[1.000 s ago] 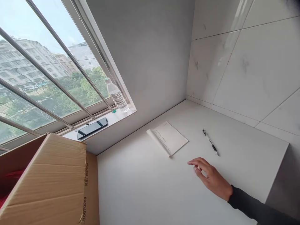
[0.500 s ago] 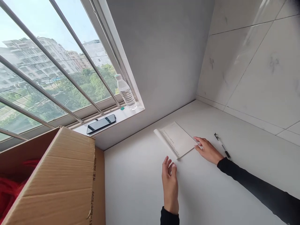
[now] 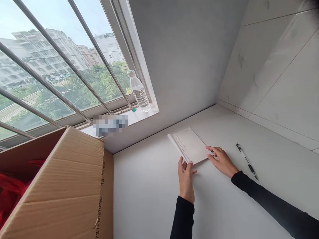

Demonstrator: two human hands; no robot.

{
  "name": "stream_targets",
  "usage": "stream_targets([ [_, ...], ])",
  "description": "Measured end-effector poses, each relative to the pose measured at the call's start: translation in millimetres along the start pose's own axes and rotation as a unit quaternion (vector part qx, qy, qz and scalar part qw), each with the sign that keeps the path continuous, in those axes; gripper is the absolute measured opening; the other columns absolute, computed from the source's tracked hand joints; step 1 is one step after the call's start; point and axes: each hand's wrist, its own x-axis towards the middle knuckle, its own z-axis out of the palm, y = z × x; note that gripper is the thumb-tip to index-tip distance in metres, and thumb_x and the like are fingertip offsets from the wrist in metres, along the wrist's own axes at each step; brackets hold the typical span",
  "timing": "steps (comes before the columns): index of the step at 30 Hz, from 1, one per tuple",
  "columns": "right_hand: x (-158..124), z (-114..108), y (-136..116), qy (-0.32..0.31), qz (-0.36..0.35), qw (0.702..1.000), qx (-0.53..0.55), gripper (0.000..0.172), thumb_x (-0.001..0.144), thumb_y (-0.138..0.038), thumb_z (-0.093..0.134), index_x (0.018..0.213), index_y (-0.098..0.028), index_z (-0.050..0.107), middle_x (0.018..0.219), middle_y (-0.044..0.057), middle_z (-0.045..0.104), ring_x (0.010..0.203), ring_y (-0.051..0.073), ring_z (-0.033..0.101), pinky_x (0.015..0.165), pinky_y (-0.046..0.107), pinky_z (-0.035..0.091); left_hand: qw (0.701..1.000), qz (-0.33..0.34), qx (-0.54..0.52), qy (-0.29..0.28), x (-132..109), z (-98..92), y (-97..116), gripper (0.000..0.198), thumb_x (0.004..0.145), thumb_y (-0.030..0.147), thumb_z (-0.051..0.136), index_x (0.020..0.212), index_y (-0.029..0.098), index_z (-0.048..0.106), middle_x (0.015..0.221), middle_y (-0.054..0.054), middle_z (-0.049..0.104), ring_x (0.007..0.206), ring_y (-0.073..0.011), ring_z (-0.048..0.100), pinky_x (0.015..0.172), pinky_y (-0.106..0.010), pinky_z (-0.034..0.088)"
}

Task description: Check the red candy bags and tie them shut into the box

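A small white notebook [image 3: 193,146] lies open on the white tabletop, its left page curled over along the spine side and lines of small writing down the left part of the page. My left hand [image 3: 186,179] has its thumb on the lower left corner and its fingers closed around the curled edge. On the opposite side, my right hand [image 3: 222,162] grips the notebook's right corner between thumb and fingers. A clear-barrelled black pen [image 3: 246,160] rests on the table to the right of my right hand.
At the left stands an open cardboard box [image 3: 62,179] with red material [image 3: 11,191] inside. A water bottle [image 3: 140,93] and a small green object [image 3: 134,110] are on the windowsill [image 3: 152,112], beside a blurred-out patch. Metal bars cross the window. Walls close off the table's back and right.
My left hand has moved up and forward to the notebook's lower left corner and closed on it. My right hand stays at the right corner. The view has shifted slightly.
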Motion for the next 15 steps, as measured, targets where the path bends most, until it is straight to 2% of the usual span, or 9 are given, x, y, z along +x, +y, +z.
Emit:
stream_targets([
  [5, -6.7, 5.0, 1.4, 0.005, -0.009, 1.0, 0.019, 0.046, 0.095, -0.045, 0.049, 0.135, -0.029, 0.061, 0.134, 0.009, 0.06, 0.109, 0.028, 0.059, 0.105, 0.052, 0.046, 0.998, 0.026, 0.051, 0.026, 11.6, 8.2, -5.0, 0.064, 0.093, 0.023, 0.053, 0.154, 0.016, 0.034, 0.106, -0.01, 0.065, 0.087, -0.0159, 0.068, 0.076, -0.027, 0.055],
  [9, -13.0, 1.1, 5.0, -0.011, -0.019, 0.998, 0.051, 0.048, 0.097, -0.05, 0.048, 0.139, -0.03, 0.057, 0.141, 0.008, 0.057, 0.117, 0.027, 0.057, 0.102, 0.048, 0.05, 0.992, 0.039, 0.115, 0.022, 12.8, 2.6, -7.0, 0.073, 0.091, 0.028, 0.055, 0.158, 0.014, 0.03, 0.089, -0.004, 0.062, 0.059, -0.014, 0.059, 0.055, -0.028, 0.049],
  [12, -21.5, -6.0, 6.4, -0.021, -0.021, 0.997, 0.075, 0.048, 0.099, -0.052, 0.045, 0.142, -0.033, 0.053, 0.144, 0.006, 0.055, 0.124, 0.026, 0.057, 0.095, 0.041, 0.056, 0.986, 0.045, 0.157, 0.011, 2.5, -9.8, -6.3, 0.08, 0.09, 0.036, 0.06, 0.159, 0.013, 0.03, 0.074, 0.0, 0.061, 0.055, -0.0151, 0.055, 0.055, -0.029, 0.046],
  [15, -37.3, -14.6, 6.5, -0.01, -0.017, 0.996, 0.089, 0.046, 0.1, -0.052, 0.043, 0.141, -0.035, 0.053, 0.146, 0.005, 0.054, 0.125, 0.024, 0.057, 0.095, 0.039, 0.056, 0.984, 0.048, 0.173, 0.005, -22.8, -30.6, -9.8, 0.074, 0.09, 0.043, 0.061, 0.155, 0.016, 0.039, 0.068, 0.002, 0.061, 0.056, -0.0151, 0.053, 0.061, -0.029, 0.045],
])
